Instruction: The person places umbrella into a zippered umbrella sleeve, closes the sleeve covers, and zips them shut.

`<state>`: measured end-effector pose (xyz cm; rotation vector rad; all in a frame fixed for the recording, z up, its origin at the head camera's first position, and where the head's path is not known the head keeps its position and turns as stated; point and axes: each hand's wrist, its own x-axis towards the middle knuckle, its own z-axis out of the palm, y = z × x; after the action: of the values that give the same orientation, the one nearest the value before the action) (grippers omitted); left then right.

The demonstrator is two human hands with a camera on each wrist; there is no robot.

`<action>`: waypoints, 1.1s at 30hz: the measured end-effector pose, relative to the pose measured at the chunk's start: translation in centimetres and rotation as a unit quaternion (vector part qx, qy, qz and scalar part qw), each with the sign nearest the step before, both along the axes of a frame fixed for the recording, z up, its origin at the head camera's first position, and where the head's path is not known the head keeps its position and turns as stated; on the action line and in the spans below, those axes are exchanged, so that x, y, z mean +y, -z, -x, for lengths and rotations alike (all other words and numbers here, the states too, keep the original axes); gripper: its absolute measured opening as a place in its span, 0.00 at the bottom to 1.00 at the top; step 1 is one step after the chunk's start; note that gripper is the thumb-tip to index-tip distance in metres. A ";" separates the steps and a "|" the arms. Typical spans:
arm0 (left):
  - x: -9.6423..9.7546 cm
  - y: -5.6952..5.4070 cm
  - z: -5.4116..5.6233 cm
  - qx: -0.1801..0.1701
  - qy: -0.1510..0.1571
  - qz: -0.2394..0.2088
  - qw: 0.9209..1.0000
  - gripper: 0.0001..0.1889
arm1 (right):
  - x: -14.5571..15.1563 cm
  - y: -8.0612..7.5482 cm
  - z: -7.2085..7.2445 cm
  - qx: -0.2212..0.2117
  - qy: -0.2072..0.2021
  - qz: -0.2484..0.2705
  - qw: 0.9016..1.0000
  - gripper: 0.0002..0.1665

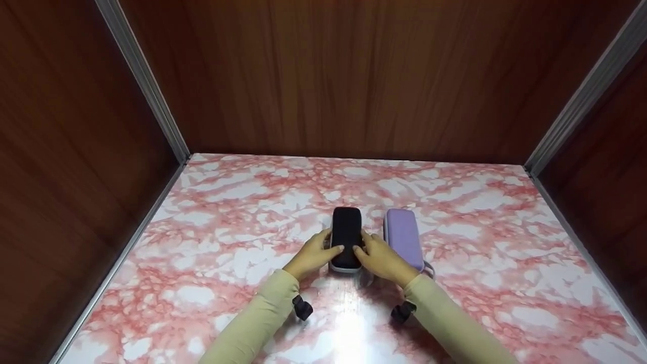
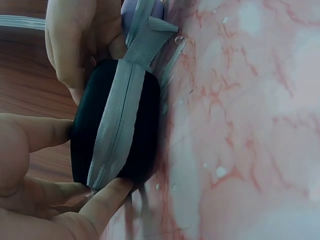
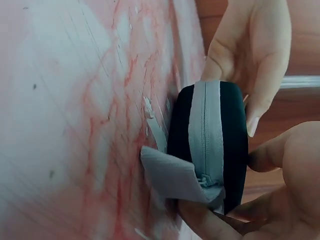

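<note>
A black zip case with a grey zipper band lies lengthwise on the table, between both hands. My left hand grips its left side, thumb on the top face and fingers along the edge. From the right, my right hand holds it the same way, its thumb close to the other one. A grey fabric strap sticks out at the case's near end, beside the zipper pull. The zipper looks closed along the end that shows. Just right of my right hand lies a purple case.
The table has a red and white marbled top. Dark wooden panels with metal corner strips stand behind it and on both sides. A grey strap loops out from the purple case's near end.
</note>
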<state>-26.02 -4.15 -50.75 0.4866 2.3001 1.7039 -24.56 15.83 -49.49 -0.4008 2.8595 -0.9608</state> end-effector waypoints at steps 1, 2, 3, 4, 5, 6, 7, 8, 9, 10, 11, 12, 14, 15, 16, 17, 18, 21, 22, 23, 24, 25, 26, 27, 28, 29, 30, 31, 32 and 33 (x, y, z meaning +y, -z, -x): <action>0.0 -0.1 0.0 0.002 -0.003 0.005 1.000 0.31 | 0.1 -0.1 -0.1 0.001 -0.002 -0.005 1.000 0.37; -0.1 -0.2 0.1 0.008 -0.006 0.010 1.000 0.31 | 0.2 -0.2 -0.1 0.003 -0.004 -0.009 1.000 0.37; -0.1 -0.3 0.1 0.011 -0.011 0.016 1.000 0.31 | 0.3 -0.4 -0.2 0.006 -0.006 -0.013 1.000 0.37; -0.2 -0.4 0.2 0.014 -0.016 0.022 1.000 0.30 | 0.4 -0.5 -0.2 0.011 -0.009 -0.016 1.000 0.37; -0.2 -0.5 0.1 0.015 -0.021 0.029 0.999 0.30 | 0.5 -0.5 -0.3 0.016 -0.012 -0.019 1.000 0.37; -0.3 -0.6 0.1 0.017 -0.025 0.034 0.999 0.30 | 0.6 -0.6 -0.3 0.021 -0.016 -0.022 0.999 0.37; -0.3 -0.7 0.1 0.021 -0.027 0.037 0.999 0.30 | 0.7 -0.7 -0.3 0.026 -0.019 -0.024 0.999 0.37; -0.3 -0.8 0.1 0.024 -0.030 0.039 0.999 0.30 | 0.8 -0.7 -0.4 0.030 -0.022 -0.024 0.999 0.37; -0.3 -0.8 0.1 0.026 -0.032 0.041 0.998 0.30 | 0.9 -0.8 -0.4 0.034 -0.026 -0.024 0.999 0.37; -0.4 -0.9 0.1 0.028 -0.033 0.042 0.998 0.30 | 1.1 -0.9 -0.5 0.038 -0.029 -0.024 0.999 0.37; -0.4 -1.0 0.0 0.030 -0.034 0.043 0.998 0.30 | 1.2 -1.0 -0.6 0.041 -0.032 -0.024 0.998 0.36; -0.4 -1.1 0.0 0.033 -0.035 0.046 0.998 0.30 | 1.3 -1.0 -0.7 0.046 -0.035 -0.022 0.998 0.36; -0.5 -1.3 -0.1 0.043 -0.038 0.049 0.997 0.29 | 1.5 -1.2 -1.0 0.064 -0.038 -0.022 0.997 0.35; -0.6 -1.4 -0.1 0.048 -0.038 0.052 0.997 0.29 | 1.6 -1.3 -1.1 0.076 -0.040 -0.022 0.996 0.34; -0.6 -1.6 -0.2 0.050 -0.039 0.053 0.997 0.29 | 1.7 -1.3 -1.2 0.089 -0.041 -0.022 0.995 0.34; -0.7 -1.7 -0.2 0.056 -0.039 0.056 0.996 0.29 | 1.8 -1.3 -1.3 0.103 -0.043 -0.023 0.993 0.33; -0.7 -1.8 -0.2 0.063 -0.040 0.061 0.995 0.29 | 2.0 -1.3 -1.3 0.118 -0.044 -0.023 0.992 0.32; -1.0 -2.2 -0.2 0.092 -0.039 0.074 0.992 0.28 | 2.6 -1.4 -1.4 0.166 -0.046 -0.025 0.985 0.30; -1.2 -2.3 -0.2 0.103 -0.040 0.081 0.991 0.28 | 2.9 -1.4 -1.4 0.180 -0.046 -0.025 0.982 0.29; -1.3 -2.4 -0.2 0.116 -0.041 0.089 0.988 0.28 | 3.1 -1.5 -1.5 0.193 -0.046 -0.024 0.980 0.28; -1.5 -2.6 -0.2 0.127 -0.042 0.096 0.986 0.27 | 3.5 -1.4 -1.5 0.205 -0.045 -0.024 0.978 0.27; -1.6 -2.6 -0.2 0.135 -0.043 0.101 0.985 0.27 | 3.8 -1.4 -1.5 0.214 -0.044 -0.024 0.976 0.26; -1.7 -2.8 -0.2 0.141 -0.045 0.107 0.983 0.27 | 4.1 -1.4 -1.5 0.223 -0.041 -0.025 0.974 0.25; -1.9 -2.8 -0.1 0.147 -0.045 0.110 0.982 0.27 | 4.4 -1.4 -1.6 0.227 -0.039 -0.025 0.973 0.24; -2.0 -2.9 -0.1 0.149 -0.046 0.114 0.981 0.27 | 4.7 -1.3 -1.6 0.231 -0.036 -0.025 0.972 0.23; -2.1 -3.0 -0.1 0.150 -0.046 0.117 0.981 0.26 | 5.0 -1.3 -1.6 0.233 -0.033 -0.026 0.972 0.23; -2.2 -3.1 -0.1 0.150 -0.045 0.120 0.980 0.27 | 5.3 -1.3 -1.5 0.235 -0.030 -0.029 0.971 0.22; -2.3 -3.1 -0.1 0.150 -0.045 0.124 0.980 0.27 | 5.6 -1.3 -1.5 0.238 -0.027 -0.030 0.971 0.21; -2.4 -3.2 -0.1 0.154 -0.045 0.130 0.978 0.27 | 5.9 -1.2 -1.5 0.239 -0.025 -0.032 0.970 0.21; -2.5 -3.3 0.0 0.162 -0.046 0.136 0.976 0.27 | 6.3 -1.2 -1.5 0.239 -0.021 -0.034 0.970 0.21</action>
<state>-25.98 -6.60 -47.50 0.6479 2.7738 1.3980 -23.05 22.11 -48.29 -0.7793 3.2776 -0.8514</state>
